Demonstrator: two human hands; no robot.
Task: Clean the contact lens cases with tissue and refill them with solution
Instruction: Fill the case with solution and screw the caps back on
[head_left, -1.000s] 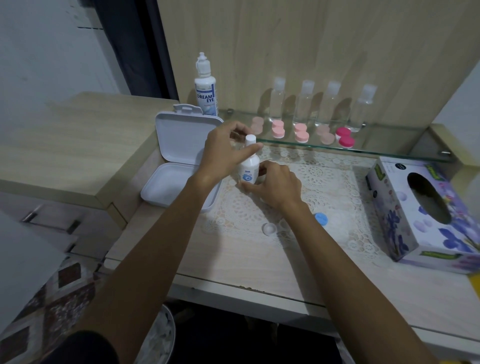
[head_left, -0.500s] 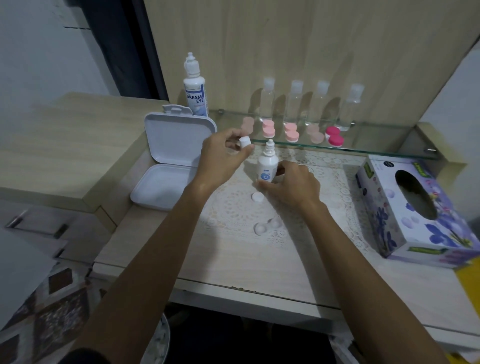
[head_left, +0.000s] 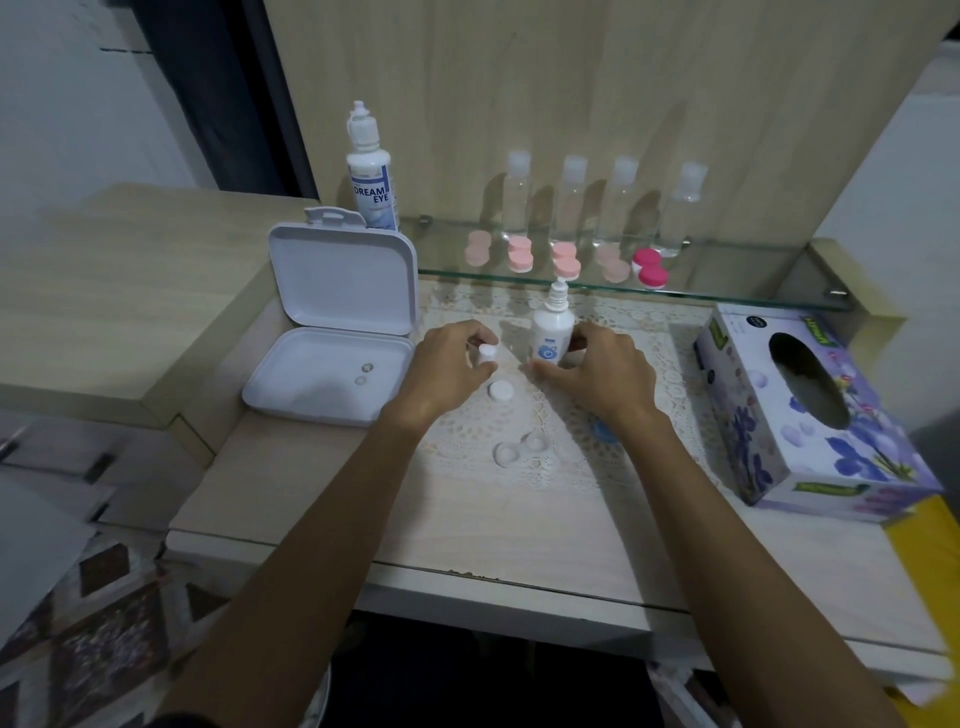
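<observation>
Looks like the refill step is just getting started: the small solution bottle (head_left: 551, 335) stands upright on the lace mat toward the back of the counter (head_left: 467, 525), nozzle bare, with the right hand (head_left: 597, 374) curled around its base. The left hand (head_left: 447, 366) pinches the little white bottle cap (head_left: 487, 352) between thumb and fingers, low over the mat. The open lens case (head_left: 521, 448), a clear twin-cup one, lies nearer the front edge between the two forearms; I can't tell if there's any liquid in the cups. One white case lid (head_left: 500, 390) sits just behind it, and something blue (head_left: 602, 431) peeks out by the right wrist. My guess for the next move: park the cap, lift and tip the bottle over each cup and squeeze gently. The white box (head_left: 332, 374) at the left edge is open with two tiny round bits inside. The tissue box (head_left: 810, 410) sits at the right edge.
</observation>
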